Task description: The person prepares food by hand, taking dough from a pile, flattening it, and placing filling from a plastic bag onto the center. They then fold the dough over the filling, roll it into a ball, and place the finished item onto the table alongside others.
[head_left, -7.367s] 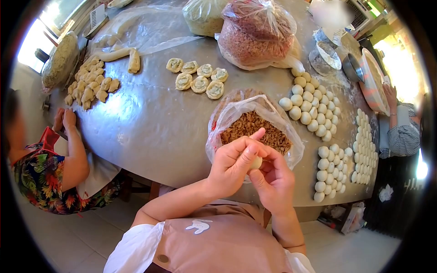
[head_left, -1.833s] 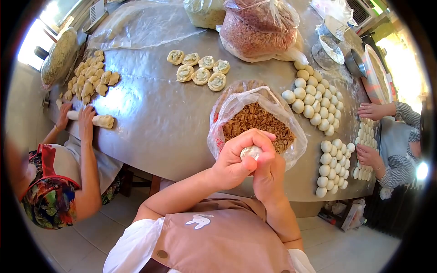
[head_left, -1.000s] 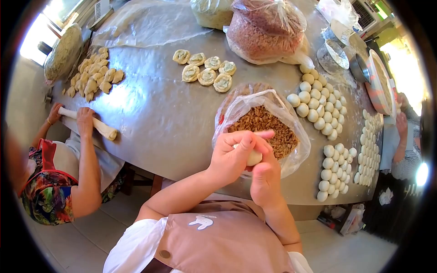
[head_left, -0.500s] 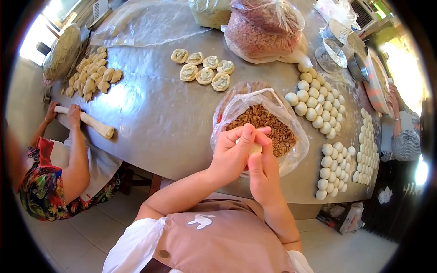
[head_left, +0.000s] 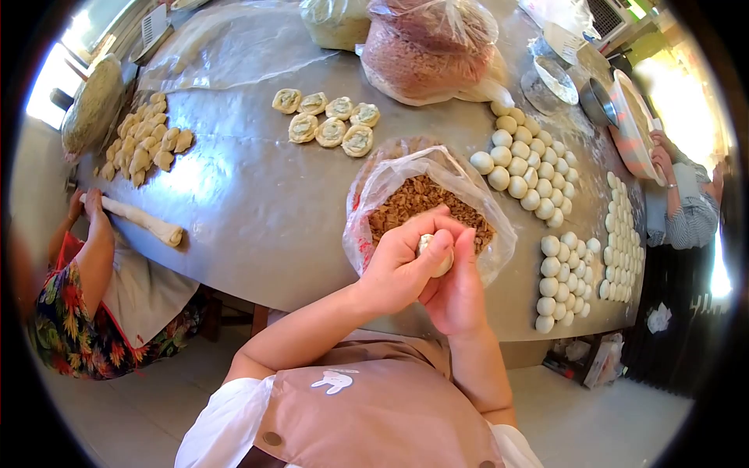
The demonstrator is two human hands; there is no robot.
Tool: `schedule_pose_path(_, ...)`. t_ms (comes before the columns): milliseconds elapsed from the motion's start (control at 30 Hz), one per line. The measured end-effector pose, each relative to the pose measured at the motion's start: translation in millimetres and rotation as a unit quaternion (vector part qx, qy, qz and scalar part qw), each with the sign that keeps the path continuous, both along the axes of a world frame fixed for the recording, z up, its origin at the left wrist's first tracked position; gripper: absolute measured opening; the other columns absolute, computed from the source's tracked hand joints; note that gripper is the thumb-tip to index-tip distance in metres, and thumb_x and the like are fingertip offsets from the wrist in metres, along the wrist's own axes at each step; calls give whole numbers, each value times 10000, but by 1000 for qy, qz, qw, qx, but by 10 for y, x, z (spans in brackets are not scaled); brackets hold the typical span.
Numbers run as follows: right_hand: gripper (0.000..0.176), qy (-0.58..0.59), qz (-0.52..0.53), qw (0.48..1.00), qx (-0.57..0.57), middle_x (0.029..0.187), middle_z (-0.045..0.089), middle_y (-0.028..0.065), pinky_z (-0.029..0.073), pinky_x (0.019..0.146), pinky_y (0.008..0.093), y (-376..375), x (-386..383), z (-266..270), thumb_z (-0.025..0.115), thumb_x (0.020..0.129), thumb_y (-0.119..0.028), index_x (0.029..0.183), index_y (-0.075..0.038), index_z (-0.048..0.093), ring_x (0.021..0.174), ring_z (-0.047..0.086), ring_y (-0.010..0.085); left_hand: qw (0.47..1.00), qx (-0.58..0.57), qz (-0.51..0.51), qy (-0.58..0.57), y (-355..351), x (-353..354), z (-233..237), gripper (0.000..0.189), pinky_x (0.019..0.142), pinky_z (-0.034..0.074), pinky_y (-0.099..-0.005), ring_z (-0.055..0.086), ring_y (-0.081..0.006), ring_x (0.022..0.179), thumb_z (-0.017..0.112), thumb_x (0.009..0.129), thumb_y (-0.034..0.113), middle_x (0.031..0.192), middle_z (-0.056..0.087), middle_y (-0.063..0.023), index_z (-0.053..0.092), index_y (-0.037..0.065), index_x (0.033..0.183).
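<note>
My left hand (head_left: 396, 269) curls around a pale dough ball (head_left: 444, 265), its thumb pressed on the top. Cupped against the other side of the ball, my right hand (head_left: 457, 298) closes on it too. Fingers cover much of the dough. Both hands are over the near edge of an open plastic bag (head_left: 499, 257) of brown crumbly filling (head_left: 413, 201). To the right lie rows of round dough balls (head_left: 538, 168) and a second group of balls (head_left: 563, 285). Several flat dough rounds with pale green filling (head_left: 329, 131) sit beyond the bag.
A metal table (head_left: 265, 195) carries dough pieces (head_left: 144, 144) at left and filling bags (head_left: 429, 54) at back. On the left, a co-worker's hands (head_left: 92, 204) hold a dough roll (head_left: 148, 220). Another person (head_left: 686, 203) stands at right by a large basin (head_left: 630, 129).
My hands have turned the dough ball between them, and more of it shows now. The table scene has shifted slightly left in view. The co-worker's hands at left have drawn closer together.
</note>
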State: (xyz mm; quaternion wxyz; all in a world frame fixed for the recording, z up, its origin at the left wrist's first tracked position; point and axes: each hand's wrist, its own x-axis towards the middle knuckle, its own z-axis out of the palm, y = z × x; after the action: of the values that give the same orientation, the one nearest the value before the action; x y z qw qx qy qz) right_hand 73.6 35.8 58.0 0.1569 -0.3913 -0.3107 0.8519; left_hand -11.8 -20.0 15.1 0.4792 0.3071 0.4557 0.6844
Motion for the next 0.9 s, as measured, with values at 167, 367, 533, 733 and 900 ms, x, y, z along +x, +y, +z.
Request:
schedule_pose_path(167,633,256,79,947,-178,849,623,75,475,586,296,386,429,-380,264,975,-609,1116,-84,589,667,599,183,989,103,2,-110,57,20,28,783,1089,289,-427,376,-280,1312,395,946,598,1445,347,-171,225,38,1466)
schedule_pose_path(367,455,163,-124,973,-107,841,634,110,516,643,330,1170,1204,-241,450,952,-413,1137,-12,556,694,606,218,996,57,16,-60,-268,-157,161,721,990,405,-369,516,-268,1210,573,900,477,1343,485,-162,363,-26,1372)
schedule_pose_path(533,415,-300,-236,836,394,835,638,75,490,643,301,2292,2149,-257,506,944,-435,1032,-42,605,687,602,160,997,30,55,-40,-547,-331,155,543,967,433,-361,547,-248,1163,542,943,396,1259,546,-144,437,-15,1281)
schedule_pose_path(733,546,-597,-38,646,475,1031,666,177,494,797,394,3136,2496,-462,534,873,-494,1078,6,611,948,645,284,994,-22,100,-25,-593,-283,190,458,957,435,-357,556,-210,1119,544,945,371,1190,570,-110,472,10,1219)
schedule_pose_path(900,511,-679,138,577,433,1133,653,158,482,872,428,3278,2116,-339,508,867,-472,1094,-40,662,1070,603,326,995,-37,89,7,-553,-194,194,434,957,428,-354,555,-199,1114,562,940,335,1172,577,-99,477,8,1212)
